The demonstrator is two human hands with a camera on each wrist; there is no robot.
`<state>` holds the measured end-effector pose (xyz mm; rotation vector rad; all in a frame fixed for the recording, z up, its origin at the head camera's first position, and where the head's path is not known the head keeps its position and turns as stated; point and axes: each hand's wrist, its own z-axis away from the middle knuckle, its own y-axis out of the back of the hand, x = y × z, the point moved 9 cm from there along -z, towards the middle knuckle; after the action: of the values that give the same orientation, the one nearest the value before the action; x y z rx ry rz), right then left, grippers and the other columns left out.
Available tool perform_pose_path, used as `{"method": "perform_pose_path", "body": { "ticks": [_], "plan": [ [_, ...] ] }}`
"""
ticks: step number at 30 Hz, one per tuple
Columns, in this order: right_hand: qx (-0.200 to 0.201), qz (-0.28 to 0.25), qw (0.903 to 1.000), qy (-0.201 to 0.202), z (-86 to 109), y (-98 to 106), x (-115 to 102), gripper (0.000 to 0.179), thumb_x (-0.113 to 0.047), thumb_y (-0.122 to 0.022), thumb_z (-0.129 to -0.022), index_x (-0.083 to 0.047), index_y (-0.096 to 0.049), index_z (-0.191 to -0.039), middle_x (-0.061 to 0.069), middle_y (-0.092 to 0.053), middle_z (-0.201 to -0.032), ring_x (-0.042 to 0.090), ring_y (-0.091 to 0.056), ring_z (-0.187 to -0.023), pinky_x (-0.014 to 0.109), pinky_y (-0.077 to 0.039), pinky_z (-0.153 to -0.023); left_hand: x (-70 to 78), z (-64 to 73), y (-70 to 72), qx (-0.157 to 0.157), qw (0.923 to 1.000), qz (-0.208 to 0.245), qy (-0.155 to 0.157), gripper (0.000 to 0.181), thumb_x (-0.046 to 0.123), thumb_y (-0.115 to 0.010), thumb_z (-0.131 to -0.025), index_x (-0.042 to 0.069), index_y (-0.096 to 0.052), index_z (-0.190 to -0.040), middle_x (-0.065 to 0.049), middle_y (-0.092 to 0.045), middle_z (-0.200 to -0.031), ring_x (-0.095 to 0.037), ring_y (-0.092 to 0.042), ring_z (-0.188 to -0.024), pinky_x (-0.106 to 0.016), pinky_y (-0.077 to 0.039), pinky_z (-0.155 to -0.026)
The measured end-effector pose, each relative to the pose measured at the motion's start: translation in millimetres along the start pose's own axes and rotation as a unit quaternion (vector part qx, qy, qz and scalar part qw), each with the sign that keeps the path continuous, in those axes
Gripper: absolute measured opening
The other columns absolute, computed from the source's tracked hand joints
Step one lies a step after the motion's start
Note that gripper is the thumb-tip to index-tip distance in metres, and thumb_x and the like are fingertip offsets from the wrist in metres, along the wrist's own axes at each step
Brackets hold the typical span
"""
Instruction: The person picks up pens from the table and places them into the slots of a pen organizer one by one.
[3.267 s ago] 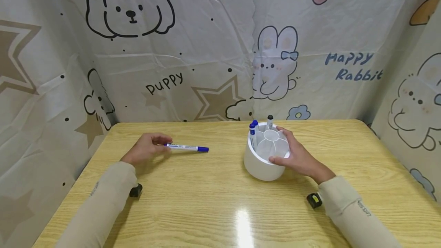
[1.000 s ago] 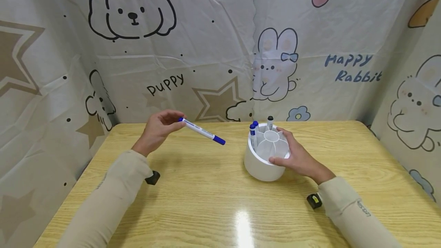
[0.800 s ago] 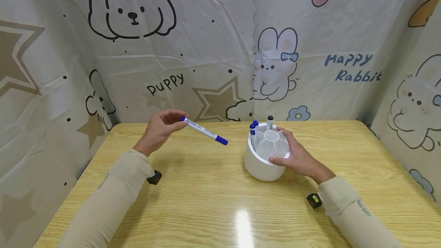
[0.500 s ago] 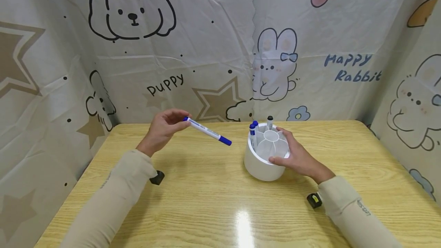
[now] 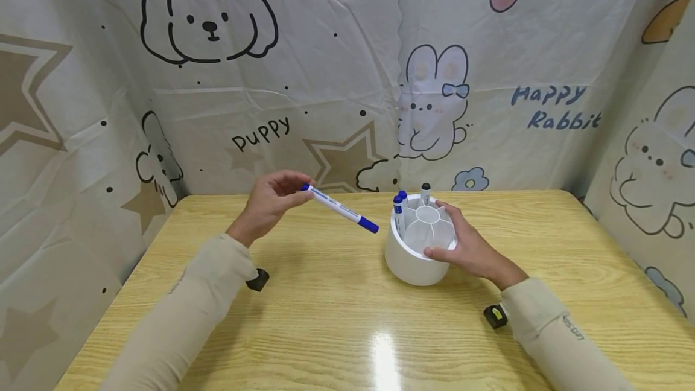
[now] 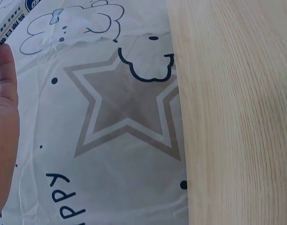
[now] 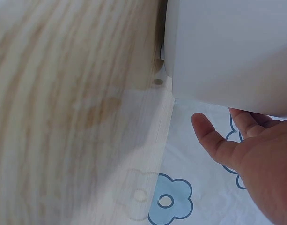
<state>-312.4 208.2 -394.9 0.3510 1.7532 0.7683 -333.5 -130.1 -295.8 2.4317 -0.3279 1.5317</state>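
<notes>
In the head view my left hand (image 5: 275,201) pinches a white marker (image 5: 341,207) by its blue rear end, between thumb and fingers. The marker hangs above the table, slanting down to the right, its blue cap just left of a round white pen holder (image 5: 415,267). My right hand (image 5: 472,249) grips the holder's right side, thumb at the front rim and fingers toward the back. Two blue-capped markers (image 5: 399,213) stand in the holder's left compartments, and a black-capped marker (image 5: 426,193) at the back. The left wrist view shows only part of the marker (image 6: 10,26).
The holder stands on a wood-grain table (image 5: 326,318), its inside split by dividers around a central ring. A printed cloth (image 5: 336,77) hangs behind the table and along both sides. A black wrist camera (image 5: 495,316) sits by the right cuff.
My left hand has lifted the marker off the table, tilted its cap end downward and carried it right toward the pen holder. My right hand has stayed on the holder.
</notes>
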Motion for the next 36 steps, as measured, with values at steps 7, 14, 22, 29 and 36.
{"method": "perform_pose_path", "body": {
  "ticks": [7, 14, 22, 29, 36],
  "plan": [
    [-0.002, 0.003, 1.0000, -0.003, 0.5, -0.2, 0.7, 0.099, -0.032, -0.081, -0.083, -0.010, -0.018, -0.156, 0.025, -0.043, -0.144, 0.043, -0.055, -0.117, 0.059, -0.050, -0.095, 0.0, -3.2, -9.3, -0.008, 0.9997, 0.025, -0.002, 0.022, -0.013, -0.067, -0.087, 0.003, -0.072, -0.102, 0.000, -0.072, -0.098, -0.013, -0.064, -0.084, -0.022, -0.057, -0.074],
    [-0.005, 0.003, 1.0000, -0.006, 0.7, -0.9, 1.3, 0.100, -0.033, -0.081, -0.083, -0.011, -0.017, -0.156, 0.025, -0.042, -0.145, 0.044, -0.054, -0.119, 0.060, -0.050, -0.095, -0.5, -6.7, -18.7, -0.013, 0.9994, 0.032, 0.000, 0.025, -0.013, -0.067, -0.088, 0.007, -0.072, -0.100, 0.000, -0.072, -0.097, -0.013, -0.064, -0.084, -0.023, -0.057, -0.075],
    [-0.004, 0.004, 1.0000, -0.004, 1.0, -0.5, -0.1, 0.100, -0.032, -0.081, -0.083, -0.010, -0.017, -0.156, 0.026, -0.041, -0.146, 0.046, -0.054, -0.120, 0.061, -0.049, -0.095, 0.9, -10.9, -29.8, -0.017, 0.9992, 0.037, 0.002, 0.029, -0.014, -0.068, -0.086, 0.012, -0.073, -0.098, -0.002, -0.072, -0.099, -0.013, -0.065, -0.084, -0.024, -0.058, -0.077],
    [0.001, 0.004, 1.0000, 0.000, 1.4, 0.6, -1.7, 0.099, -0.031, -0.081, -0.083, -0.009, -0.019, -0.156, 0.027, -0.043, -0.143, 0.045, -0.055, -0.117, 0.060, -0.051, -0.093, 2.0, -14.1, -41.3, -0.027, 0.9971, 0.071, -0.001, 0.031, -0.016, -0.069, -0.085, 0.011, -0.073, -0.098, -0.001, -0.073, -0.099, -0.012, -0.067, -0.085, -0.024, -0.058, -0.078],
    [0.004, 0.010, 0.9999, -0.001, 1.5, 0.3, -1.5, 0.099, -0.031, -0.081, -0.082, -0.009, -0.019, -0.156, 0.027, -0.044, -0.143, 0.045, -0.055, -0.117, 0.059, -0.051, -0.093, 1.7, -16.9, -53.0, -0.037, 0.9969, 0.068, -0.009, 0.019, -0.012, -0.072, -0.085, -0.011, -0.067, -0.103, -0.009, -0.073, -0.100, -0.015, -0.067, -0.084, -0.027, -0.059, -0.077]
  ]
}}
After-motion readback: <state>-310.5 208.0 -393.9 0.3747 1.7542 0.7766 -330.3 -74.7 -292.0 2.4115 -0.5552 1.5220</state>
